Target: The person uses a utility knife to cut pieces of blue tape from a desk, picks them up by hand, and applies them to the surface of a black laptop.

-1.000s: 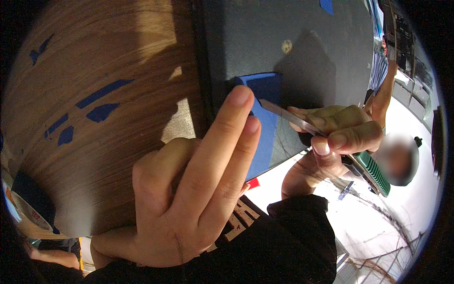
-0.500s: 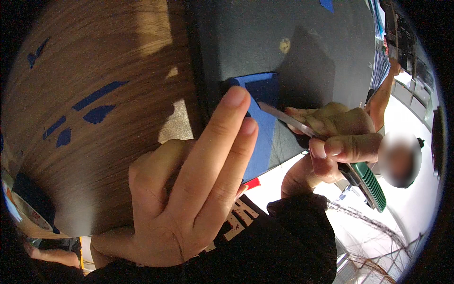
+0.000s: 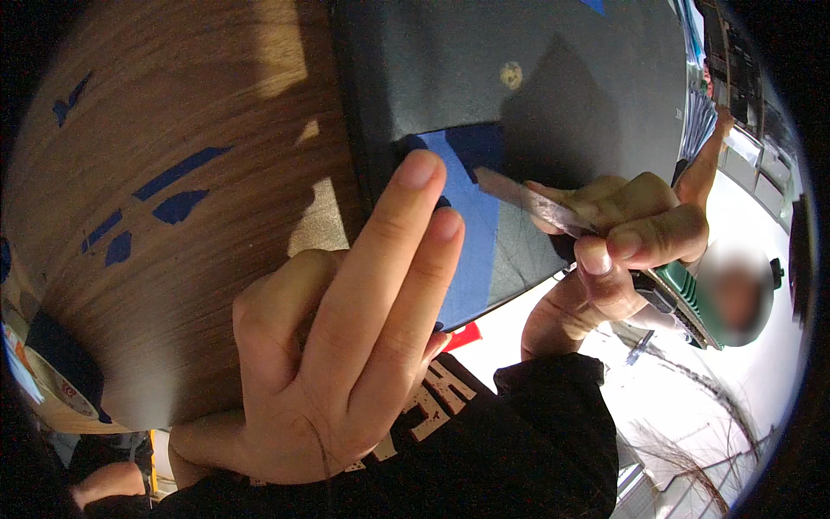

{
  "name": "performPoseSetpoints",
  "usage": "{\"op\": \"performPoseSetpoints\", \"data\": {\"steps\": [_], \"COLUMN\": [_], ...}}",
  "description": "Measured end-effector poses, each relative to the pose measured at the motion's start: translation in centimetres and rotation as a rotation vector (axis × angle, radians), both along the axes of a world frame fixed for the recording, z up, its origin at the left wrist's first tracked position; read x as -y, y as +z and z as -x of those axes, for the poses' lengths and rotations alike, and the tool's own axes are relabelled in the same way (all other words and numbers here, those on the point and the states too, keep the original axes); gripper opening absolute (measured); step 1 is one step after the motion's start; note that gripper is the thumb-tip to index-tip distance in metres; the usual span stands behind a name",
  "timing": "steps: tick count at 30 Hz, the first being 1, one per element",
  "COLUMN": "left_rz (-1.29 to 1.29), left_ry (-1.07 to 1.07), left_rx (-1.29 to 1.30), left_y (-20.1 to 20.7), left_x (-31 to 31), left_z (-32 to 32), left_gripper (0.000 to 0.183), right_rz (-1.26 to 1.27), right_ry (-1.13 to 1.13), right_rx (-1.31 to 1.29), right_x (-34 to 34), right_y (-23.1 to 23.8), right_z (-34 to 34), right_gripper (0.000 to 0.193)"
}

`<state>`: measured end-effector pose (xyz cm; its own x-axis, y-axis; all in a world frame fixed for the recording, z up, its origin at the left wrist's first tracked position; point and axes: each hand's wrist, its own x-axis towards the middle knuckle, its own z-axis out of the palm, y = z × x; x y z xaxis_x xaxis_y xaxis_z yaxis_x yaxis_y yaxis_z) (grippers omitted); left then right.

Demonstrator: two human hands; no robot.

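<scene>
A piece of blue tape (image 3: 471, 259) lies on a black mat-like board (image 3: 432, 60). My left hand (image 3: 337, 337) rests two outstretched fingertips on the tape's left side, with another finger folded under. The fingers hold nothing. In my right hand (image 3: 640, 216) is a utility knife (image 3: 540, 203) with a green handle, gripped close to its long blade. Its tip is near the tape's upper right edge; whether it touches the surface I cannot tell.
Several blue tape scraps (image 3: 181, 208) stick to the wood-grain table (image 3: 173, 303). A roll of tape (image 3: 60, 372) stands at the lower left. Behind my right hand are a person's arm (image 3: 705, 164) and fanned papers (image 3: 699, 130). A round tan mark (image 3: 511, 75) shows on the board.
The knife has tilted, so more of the blade's flat face shows, and its tip is slightly higher. The light strip along the tape's upper edge no longer shows. My left hand has barely moved.
</scene>
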<state>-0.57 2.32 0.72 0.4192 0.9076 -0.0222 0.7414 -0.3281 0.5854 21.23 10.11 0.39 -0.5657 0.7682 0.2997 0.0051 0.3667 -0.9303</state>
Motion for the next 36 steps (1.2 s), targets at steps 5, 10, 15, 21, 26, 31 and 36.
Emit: {"op": "performPoseSetpoints", "data": {"steps": [5,10,15,21,26,31,36], "left_rz": [-0.009,-0.014,-0.054,-0.054,-0.051,-0.094,-0.174], "left_ry": [-0.029,0.009,-0.019,-0.022,0.033,0.154,0.192], "left_rx": [0.017,0.045,0.035,0.048,0.098,0.129,0.146], "left_y": [-0.3,-0.5,-0.3,-0.4,-0.4,-0.6,-1.4], "left_x": [-0.3,-0.1,0.0,0.3,0.4,0.7,1.0], "left_z": [0.3,0.3,2.1,3.9,3.7,3.2,2.9], "left_gripper": [0.051,0.051,0.052,0.053,0.048,0.041,0.038], "right_rz": [-0.012,-0.026,-0.077,-0.185,-0.192,-0.131,-0.067], "right_ry": [-0.036,-0.077,-0.195,-0.549,-0.766,-0.844,-0.87], "right_rx": [-0.004,0.02,0.043,0.146,0.279,0.297,0.272], "right_x": [0.4,1.2,2.6,6.7,7.8,8.0,8.2], "right_y": [-0.3,-0.1,0.6,0.0,0.2,0.5,1.1], "right_z": [0.3,1.5,2.6,7.1,9.9,11.5,11.8], "right_gripper": [0.021,0.022,0.023,0.024,0.025,0.022,0.022]}}
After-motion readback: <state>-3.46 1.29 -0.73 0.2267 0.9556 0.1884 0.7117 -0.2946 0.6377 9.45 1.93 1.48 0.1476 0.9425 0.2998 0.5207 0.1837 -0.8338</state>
